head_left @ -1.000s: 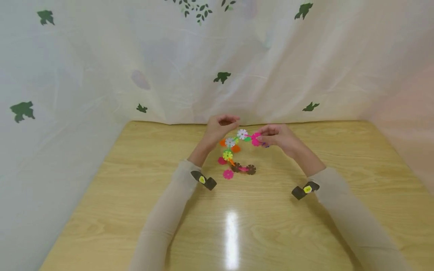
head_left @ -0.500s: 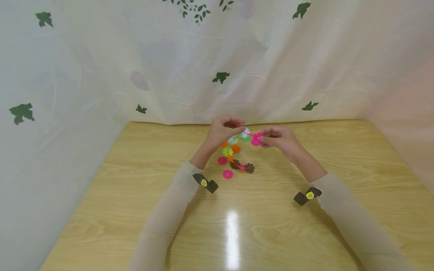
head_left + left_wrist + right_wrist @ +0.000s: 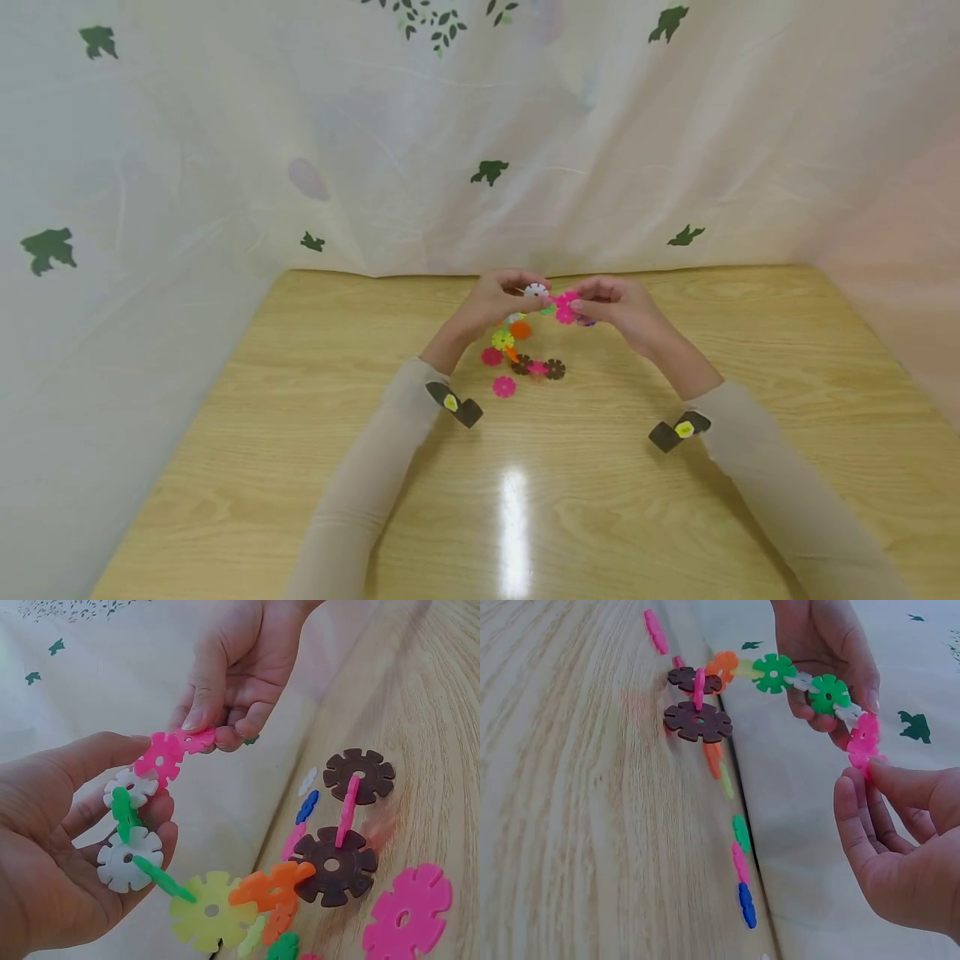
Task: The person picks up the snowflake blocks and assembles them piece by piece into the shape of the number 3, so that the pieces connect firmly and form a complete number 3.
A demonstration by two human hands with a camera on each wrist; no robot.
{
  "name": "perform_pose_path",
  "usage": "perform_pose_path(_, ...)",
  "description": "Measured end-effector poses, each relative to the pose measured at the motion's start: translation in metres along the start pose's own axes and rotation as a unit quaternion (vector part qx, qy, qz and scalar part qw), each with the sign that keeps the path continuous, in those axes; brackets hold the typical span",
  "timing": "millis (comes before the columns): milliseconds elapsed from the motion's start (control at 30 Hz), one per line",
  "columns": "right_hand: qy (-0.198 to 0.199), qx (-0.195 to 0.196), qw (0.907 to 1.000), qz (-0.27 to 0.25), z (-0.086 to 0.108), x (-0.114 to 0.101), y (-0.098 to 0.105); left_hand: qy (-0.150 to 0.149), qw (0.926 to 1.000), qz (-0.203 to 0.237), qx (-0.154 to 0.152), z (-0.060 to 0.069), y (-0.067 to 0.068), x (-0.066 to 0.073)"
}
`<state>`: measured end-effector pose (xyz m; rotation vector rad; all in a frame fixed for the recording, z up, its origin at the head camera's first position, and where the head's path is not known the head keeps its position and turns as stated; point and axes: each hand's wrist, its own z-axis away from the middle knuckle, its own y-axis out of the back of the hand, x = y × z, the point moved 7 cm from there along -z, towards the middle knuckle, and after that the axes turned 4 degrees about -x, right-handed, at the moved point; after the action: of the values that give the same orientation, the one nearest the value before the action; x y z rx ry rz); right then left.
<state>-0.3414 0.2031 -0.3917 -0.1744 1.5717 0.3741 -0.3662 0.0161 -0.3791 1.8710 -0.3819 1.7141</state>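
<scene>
Left hand (image 3: 498, 300) newly grasping chain (image 3: 196, 919) at white snowflake disc (image 3: 536, 291), opposite right hand (image 3: 618, 307) pinching pink snowflake disc (image 3: 566, 311), hence probably steadier.

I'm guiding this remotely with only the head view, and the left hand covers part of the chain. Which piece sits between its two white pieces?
Observer: A green piece, seen nearly edge-on in the left wrist view, links them.
Operator: Thanks. The right hand blocks me too. Does anything lie on the table past the blue piece?
Observer: Yes, a white piece lies there, visible in the left wrist view.
</scene>
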Motion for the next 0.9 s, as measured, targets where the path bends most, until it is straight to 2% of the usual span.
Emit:
perform_pose_path(133, -0.012, -0.024, 0.9992, 0.031, -0.002, -0.002, 0.003, 0.002, 1.0, 0.002, 0.002, -0.001, 0.001, -0.003)
perform_pose_path(233, -0.016, -0.029, 0.9962, 0.081, -0.005, -0.009, 0.012, 0.004, 1.0, 0.005, 0.001, -0.001, 0.003, -0.004)
perform_pose_path(333, -0.013, -0.024, 0.9894, 0.143, -0.01, -0.016, 0.027, 0.006, 0.9999, 0.01, 0.005, -0.001, 0.006, -0.005)
perform_pose_path(433, -0.013, -0.035, 0.9783, 0.204, -0.016, -0.017, 0.038, 0.012, 0.9998, 0.014, 0.012, -0.001, 0.009, -0.006)
perform_pose_path(500, -0.011, -0.057, 0.9675, 0.246, -0.021, -0.012, 0.042, 0.014, 0.9997, 0.013, 0.014, -0.001, 0.01, -0.006)
perform_pose_path(633, -0.014, -0.103, 0.9448, 0.311, -0.028, 0.002, 0.041, 0.016, 0.9996, 0.015, 0.015, -0.001, 0.011, -0.006)
perform_pose_path(733, -0.027, -0.117, 0.9306, 0.346, -0.032, 0.015, 0.039, 0.015, 0.9996, 0.019, 0.016, -0.001, 0.01, -0.006)
perform_pose_path(800, -0.031, -0.116, 0.9255, 0.359, -0.033, 0.02, 0.038, 0.014, 0.9996, 0.018, 0.014, -0.002, 0.01, -0.007)
perform_pose_path(900, -0.029, -0.113, 0.923, 0.367, -0.036, 0.025, 0.035, 0.013, 0.9997, 0.015, 0.012, -0.002, 0.011, -0.007)
